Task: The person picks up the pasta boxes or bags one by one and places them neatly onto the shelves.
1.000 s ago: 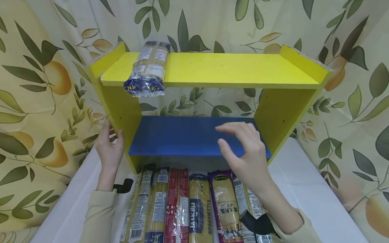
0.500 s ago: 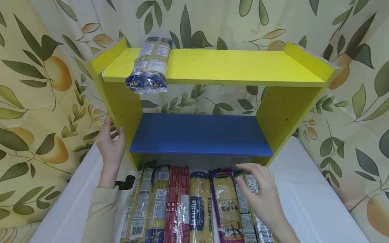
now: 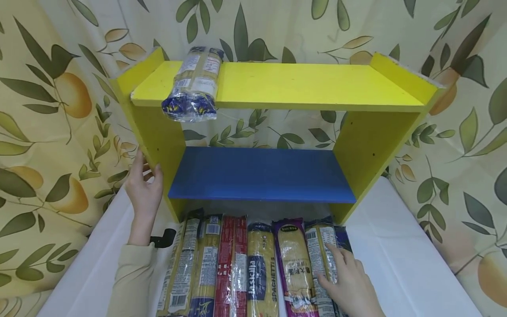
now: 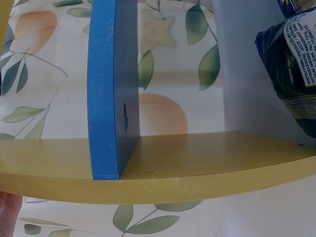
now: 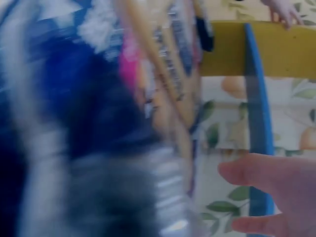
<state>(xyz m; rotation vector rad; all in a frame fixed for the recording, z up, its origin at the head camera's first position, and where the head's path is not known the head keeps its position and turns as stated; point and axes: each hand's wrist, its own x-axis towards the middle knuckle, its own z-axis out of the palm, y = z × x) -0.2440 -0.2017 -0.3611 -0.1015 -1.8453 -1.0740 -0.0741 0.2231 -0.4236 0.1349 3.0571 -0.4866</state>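
Observation:
A yellow shelf unit (image 3: 277,83) with a blue lower board (image 3: 261,174) stands on a white table (image 3: 396,246). One spaghetti packet (image 3: 192,83) lies on its top board and overhangs the front edge. Several pasta packets (image 3: 231,264) lie side by side in front of the shelf. My left hand (image 3: 144,185) rests against the outside of the left side panel (image 3: 158,132), thumb on its front edge. My right hand (image 3: 332,264) lies with spread fingers on the rightmost packet (image 3: 318,240). The right wrist view is blurred and shows packets (image 5: 148,98) and the blue board (image 5: 256,98).
A leaf-and-fruit patterned curtain (image 3: 47,110) encloses the table on three sides. A small black clip (image 3: 162,239) lies beside my left sleeve. The left wrist view shows the blue board (image 4: 103,98), the yellow panel (image 4: 148,168) and a packet end (image 4: 291,64).
My right hand has come down from in front of the blue board onto the rightmost packets. The left hand has stayed on the side panel.

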